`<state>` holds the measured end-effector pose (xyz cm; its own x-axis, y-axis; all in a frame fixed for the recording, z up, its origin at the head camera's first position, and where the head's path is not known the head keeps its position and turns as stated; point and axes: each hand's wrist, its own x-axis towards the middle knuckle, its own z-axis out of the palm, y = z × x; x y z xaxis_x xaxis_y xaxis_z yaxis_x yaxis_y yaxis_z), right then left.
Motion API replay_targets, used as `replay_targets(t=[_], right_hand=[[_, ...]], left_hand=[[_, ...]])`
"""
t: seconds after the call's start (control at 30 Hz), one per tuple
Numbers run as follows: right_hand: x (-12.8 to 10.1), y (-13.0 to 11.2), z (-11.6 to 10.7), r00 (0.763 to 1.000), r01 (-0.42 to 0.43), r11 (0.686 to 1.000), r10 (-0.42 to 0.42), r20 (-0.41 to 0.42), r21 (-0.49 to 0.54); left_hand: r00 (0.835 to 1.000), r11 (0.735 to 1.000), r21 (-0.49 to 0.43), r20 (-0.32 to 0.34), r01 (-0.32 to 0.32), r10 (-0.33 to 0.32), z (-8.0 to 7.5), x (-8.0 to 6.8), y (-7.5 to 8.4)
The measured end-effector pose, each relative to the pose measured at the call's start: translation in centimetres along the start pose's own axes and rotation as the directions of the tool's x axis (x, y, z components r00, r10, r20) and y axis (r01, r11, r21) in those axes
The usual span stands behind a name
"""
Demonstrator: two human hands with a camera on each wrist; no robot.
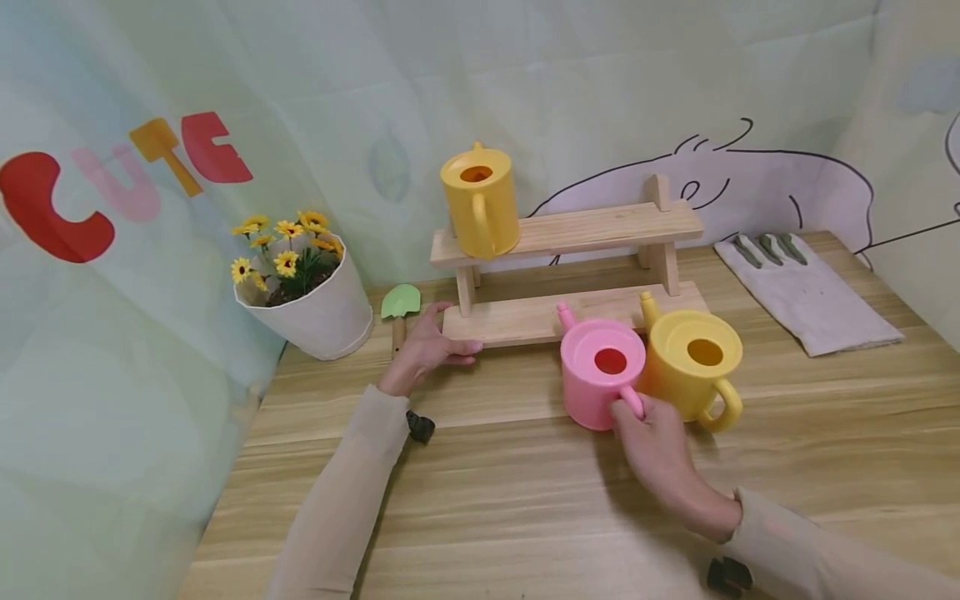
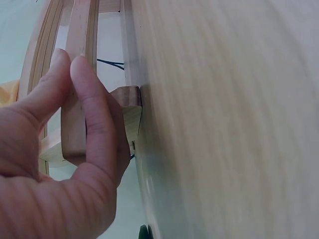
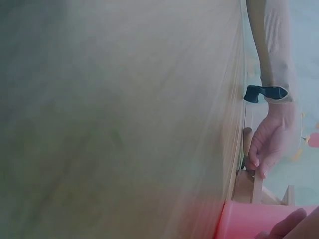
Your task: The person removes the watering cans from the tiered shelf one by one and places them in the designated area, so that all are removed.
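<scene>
My left hand (image 1: 427, 346) pinches the left end of the lower board of a two-tier wooden shelf (image 1: 517, 321). In the left wrist view, thumb and fingers (image 2: 97, 124) lie on opposite faces of that board. My right hand (image 1: 660, 450) holds the handle of a pink watering can (image 1: 588, 387), which is upright in front of the shelf with its spout pointing toward it. Right beside that can stands a yellow watering can (image 1: 678, 387), its handle toward me. Another yellow watering can (image 1: 491, 212) sits on the left end of the upper board.
Left of the shelf stand a white pot (image 1: 322, 321) of yellow flowers and a small green-bladed trowel (image 1: 401, 302). A folded pale cloth (image 1: 825, 304) with several small green-handled tools (image 1: 768, 248) lies at the back right. A printed curtain (image 1: 600, 92) hangs behind the wooden table (image 1: 480, 508).
</scene>
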<state>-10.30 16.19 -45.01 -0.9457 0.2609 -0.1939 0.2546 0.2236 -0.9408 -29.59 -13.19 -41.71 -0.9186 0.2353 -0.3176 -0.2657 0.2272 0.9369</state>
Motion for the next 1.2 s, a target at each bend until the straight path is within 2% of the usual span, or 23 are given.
replay_targets(t=[0.13, 0.33, 0.53, 0.67, 0.8, 0.9, 1.2], right_hand=[[-0.3, -0.3, -0.1, 1.000, -0.008, 1.000, 0.008, 0.017, -0.017], [-1.7, -2.4, -0.2, 0.999, -0.039, 0.999, 0.039, 0.003, -0.022], [-2.3, -3.4, -0.5, 0.997, -0.059, 0.996, 0.062, 0.041, -0.067], [-2.2, -3.1, -0.8, 0.998, -0.020, 0.993, 0.026, 0.053, -0.119], [-1.1, -1.1, -1.2, 0.998, 0.038, 0.983, -0.030, 0.048, -0.182], [-0.8, -0.5, -1.5, 0.997, 0.064, 0.975, -0.053, 0.056, -0.212], [-2.4, -2.4, -2.4, 0.994, 0.108, 0.953, -0.094, 0.061, -0.283]], left_hand=[[1.000, 1.000, -0.002, 0.002, -0.001, 0.001, 0.0, -0.1, 0.1], [1.000, 1.000, 0.003, -0.002, 0.001, -0.001, 0.1, -0.2, 0.1], [1.000, 1.000, 0.004, 0.000, 0.001, -0.001, 0.1, -0.3, 0.2], [1.000, 1.000, 0.004, 0.001, -0.001, 0.001, 0.1, -0.3, 0.2], [1.000, 1.000, 0.007, 0.001, -0.001, 0.001, 0.1, -0.2, 0.1], [1.000, 1.000, 0.009, -0.001, -0.002, 0.002, 0.0, -0.2, 0.1], [1.000, 1.000, 0.014, 0.005, 0.001, -0.001, 0.0, -0.3, 0.2]])
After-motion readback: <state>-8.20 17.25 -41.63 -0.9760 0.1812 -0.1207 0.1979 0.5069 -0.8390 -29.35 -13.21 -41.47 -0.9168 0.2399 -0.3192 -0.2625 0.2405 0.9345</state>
